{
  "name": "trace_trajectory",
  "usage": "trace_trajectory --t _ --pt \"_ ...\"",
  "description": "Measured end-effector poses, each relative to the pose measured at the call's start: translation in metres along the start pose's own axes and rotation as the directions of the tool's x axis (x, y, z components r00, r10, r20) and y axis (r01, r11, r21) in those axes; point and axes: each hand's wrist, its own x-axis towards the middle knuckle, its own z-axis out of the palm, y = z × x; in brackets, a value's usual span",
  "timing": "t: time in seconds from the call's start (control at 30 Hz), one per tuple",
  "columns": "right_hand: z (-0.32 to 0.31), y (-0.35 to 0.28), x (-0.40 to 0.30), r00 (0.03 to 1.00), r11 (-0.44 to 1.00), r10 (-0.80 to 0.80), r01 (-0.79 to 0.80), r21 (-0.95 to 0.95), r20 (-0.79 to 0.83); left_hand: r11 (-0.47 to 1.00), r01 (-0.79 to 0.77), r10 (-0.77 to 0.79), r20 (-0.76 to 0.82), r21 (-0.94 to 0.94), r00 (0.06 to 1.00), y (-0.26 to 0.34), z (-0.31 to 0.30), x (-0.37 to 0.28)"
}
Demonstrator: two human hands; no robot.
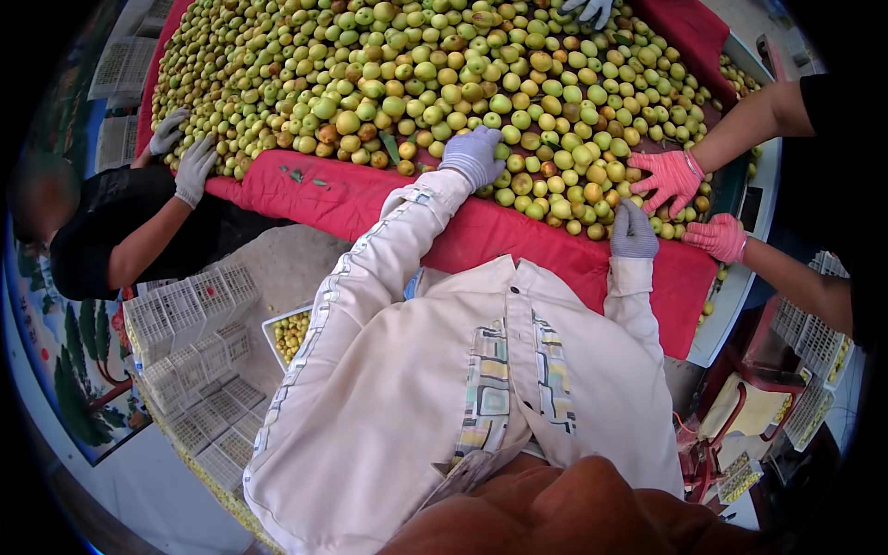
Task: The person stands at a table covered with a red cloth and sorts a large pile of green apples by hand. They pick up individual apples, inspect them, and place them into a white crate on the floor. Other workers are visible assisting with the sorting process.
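Note:
Small green and yellow-brown fruits point(416, 69), looking like jujubes, lie heaped on a table edged with red cloth point(527, 239). My left hand point(473, 158), in a grey-striped knit glove, rests on the fruits at the near edge of the heap, its fingers curved over them; whether it grips one is hidden. My right hand point(633, 230), in a similar grey glove, is at the near edge farther right, fingers bent and close together beside the fruits; its palm side does not show. A green leaf point(390, 147) lies left of my left hand.
A co-worker's red-gloved hands point(669, 180) are close to my right hand. Another person's white-gloved hands point(195, 170) touch the fruits at the far left, and a gloved hand point(590, 8) shows at the top. White plastic crates point(194, 305) stand at lower left, near a fruit-filled crate point(267, 333).

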Motion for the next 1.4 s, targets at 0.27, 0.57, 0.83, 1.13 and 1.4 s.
trace_trajectory --t 0.27,0.57,0.83,1.13,1.4 --pt "-0.003 -0.007 0.003 0.999 0.999 -0.042 0.042 -0.035 -0.01 0.881 -0.074 -0.05 -0.246 -0.468 0.968 0.001 0.005 -0.015" --pt "0.001 0.006 0.0 0.999 0.998 -0.038 0.039 -0.052 0.018 0.136 -0.017 -0.077 -0.027 -0.991 0.997 0.048 -0.07 -0.099" --pt "0.002 0.007 0.002 0.995 0.987 -0.101 0.1 -0.122 -0.003 -0.102 -0.04 -0.125 -0.027 -0.994 0.992 0.047 -0.062 -0.12" --pt "0.005 0.015 0.003 0.997 0.985 -0.073 0.075 -0.153 0.021 -0.323 -0.049 -0.055 -0.032 -0.945 0.998 0.048 -0.055 -0.122" --pt "0.001 0.004 0.003 0.998 0.992 -0.024 0.031 -0.119 0.062 0.509 -0.136 -0.407 -0.377 -0.85 0.832 -0.051 -0.035 -0.078"
